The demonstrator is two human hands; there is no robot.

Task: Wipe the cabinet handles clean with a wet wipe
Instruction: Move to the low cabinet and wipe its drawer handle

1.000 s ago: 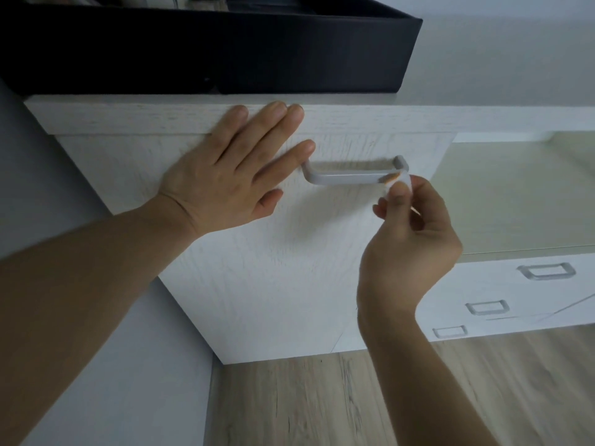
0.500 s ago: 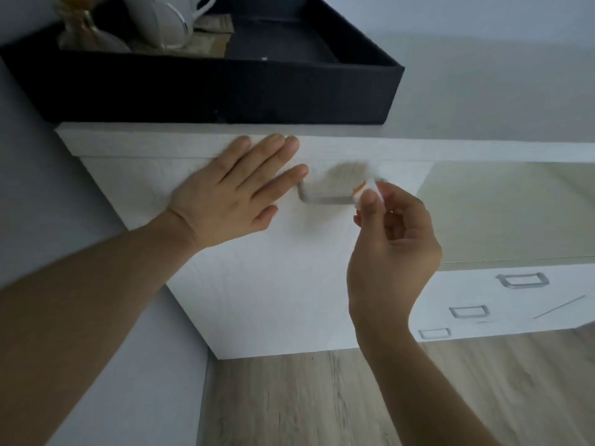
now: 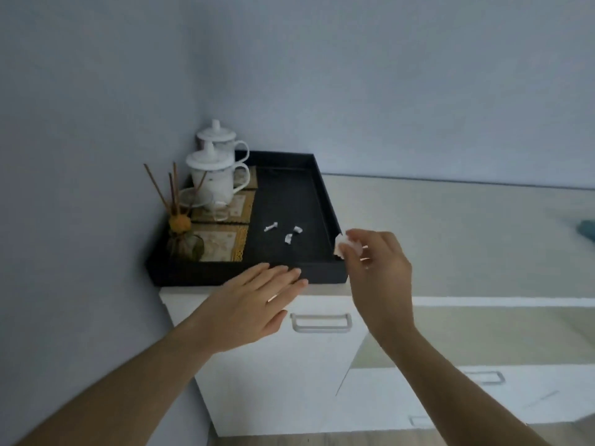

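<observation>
A grey bar handle (image 3: 321, 322) sits on the front of the white cabinet (image 3: 283, 381), uncovered. My right hand (image 3: 378, 272) is raised above the cabinet top and pinches a small crumpled white wet wipe (image 3: 342, 246) at the right rim of the black tray (image 3: 325, 273). My left hand (image 3: 254, 304) is flat with straight fingers, in front of the cabinet's top edge just left of the handle; whether it touches the cabinet I cannot tell.
In the tray lie three small white wipe scraps (image 3: 286, 233), two lidded white cups (image 3: 214, 178), woven mats and a reed diffuser (image 3: 180, 226). Lower drawers with grey handles (image 3: 486, 378) show at the right. A teal object (image 3: 586, 230) lies at the far right of the countertop.
The view has swung upward onto the cabinet top. My right hand has left the handle and risen with the wipe to the tray's rim. My left hand has slid up toward the top edge.
</observation>
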